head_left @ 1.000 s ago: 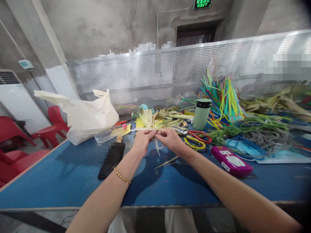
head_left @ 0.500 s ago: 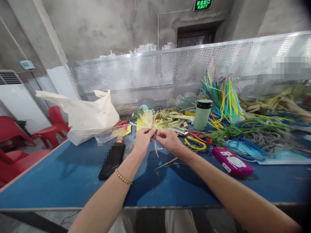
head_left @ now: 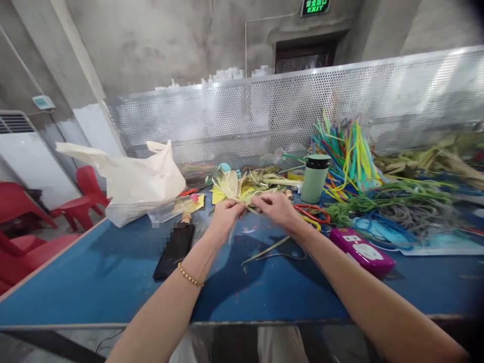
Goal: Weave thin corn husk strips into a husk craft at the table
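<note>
- The left hand (head_left: 226,214) and right hand (head_left: 279,206) both pinch one leaf strip (head_left: 231,233), stretching it between them.
- It sits just above the blue table (head_left: 113,272), in front of the leaf pile (head_left: 251,182).

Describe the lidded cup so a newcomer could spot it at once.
Find the perforated metal screen behind the blue table. Before it, left of the fanned coloured straws, stands the pale green tumbler. It alone is an upright cylinder with a dark lid.

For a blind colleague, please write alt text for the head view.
Left hand and right hand pinch a pale leaf strip over a blue table. A green flask and coloured strips stand behind; a black phone lies left.
</note>
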`<action>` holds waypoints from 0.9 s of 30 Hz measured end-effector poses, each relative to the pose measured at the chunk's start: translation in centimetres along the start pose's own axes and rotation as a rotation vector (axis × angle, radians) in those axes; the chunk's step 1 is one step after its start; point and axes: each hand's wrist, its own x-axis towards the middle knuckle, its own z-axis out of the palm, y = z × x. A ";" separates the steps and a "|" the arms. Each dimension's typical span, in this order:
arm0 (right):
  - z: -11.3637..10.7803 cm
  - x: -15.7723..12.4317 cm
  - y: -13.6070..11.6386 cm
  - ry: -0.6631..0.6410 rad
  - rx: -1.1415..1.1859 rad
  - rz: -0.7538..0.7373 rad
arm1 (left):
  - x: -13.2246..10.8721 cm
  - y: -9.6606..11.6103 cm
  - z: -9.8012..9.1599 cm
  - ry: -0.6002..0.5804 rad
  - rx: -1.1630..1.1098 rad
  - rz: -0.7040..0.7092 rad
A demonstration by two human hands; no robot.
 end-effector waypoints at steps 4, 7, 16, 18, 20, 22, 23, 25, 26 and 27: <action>0.9 0.0 0.9 -0.081 0.315 0.113 | -0.2 -0.3 0.3 -0.033 -0.055 -0.045; 1.5 -0.2 1.1 -0.065 0.335 0.101 | 0.0 -0.9 0.2 -0.066 -0.060 -0.044; 1.9 -0.5 1.5 -0.053 0.334 0.143 | 0.5 -1.7 0.0 -0.118 0.107 -0.025; 2.0 -0.6 1.7 -0.055 0.336 0.158 | 0.5 -1.7 -0.1 -0.130 0.110 -0.038; 1.9 -0.4 1.9 -0.072 0.299 0.168 | 0.4 -1.6 -0.1 -0.142 0.110 -0.053; 1.4 -0.1 1.9 -0.063 0.217 0.128 | 0.3 -1.5 -0.1 -0.142 0.130 -0.062; 1.1 0.1 1.9 -0.020 0.159 0.086 | 0.2 -1.5 -0.1 -0.140 0.155 -0.063; 0.5 0.6 1.8 0.089 0.040 -0.037 | 0.0 -1.3 0.1 -0.143 0.223 -0.058; 0.2 0.8 1.8 0.108 -0.004 -0.103 | -0.1 -1.2 0.1 -0.157 0.251 -0.052; 0.1 0.9 1.8 0.079 -0.034 -0.161 | -0.3 -1.0 0.2 -0.183 0.266 -0.044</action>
